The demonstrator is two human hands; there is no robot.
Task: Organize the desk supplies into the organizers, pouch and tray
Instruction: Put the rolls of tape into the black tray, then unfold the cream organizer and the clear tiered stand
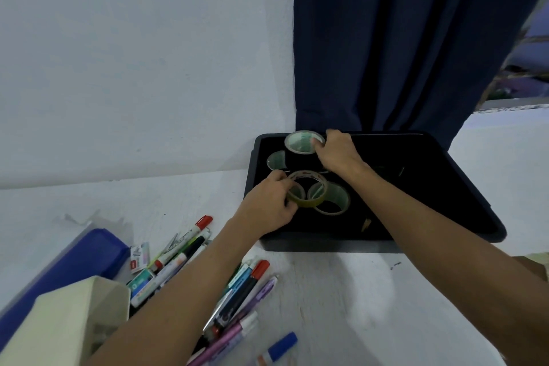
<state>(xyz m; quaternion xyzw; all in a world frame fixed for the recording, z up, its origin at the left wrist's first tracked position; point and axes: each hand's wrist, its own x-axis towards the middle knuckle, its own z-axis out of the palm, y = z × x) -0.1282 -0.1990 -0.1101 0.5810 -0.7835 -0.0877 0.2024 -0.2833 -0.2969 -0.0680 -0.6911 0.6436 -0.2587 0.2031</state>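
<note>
A black tray (463, 187) stands against the wall and curtain. Over its near left part my left hand (269, 205) grips a yellowish tape roll (309, 187). At the tray's far left corner my right hand (338, 153) holds a white-green tape roll (300, 142) with the thumb inside its ring. Two more clear tape rolls lie in the tray, one (334, 200) beside the yellowish roll and one (277, 160) near the left wall. Markers and pens (184, 249) lie scattered on the white desk under my left forearm.
A blue pouch (68, 270) and a beige organizer (68, 324) sit at the lower left. Small eraser boxes (139, 257) lie beside the pouch. More pens and a blue-capped glue stick (282, 346) lie near the front edge. A dark blue curtain (401, 38) hangs behind the tray.
</note>
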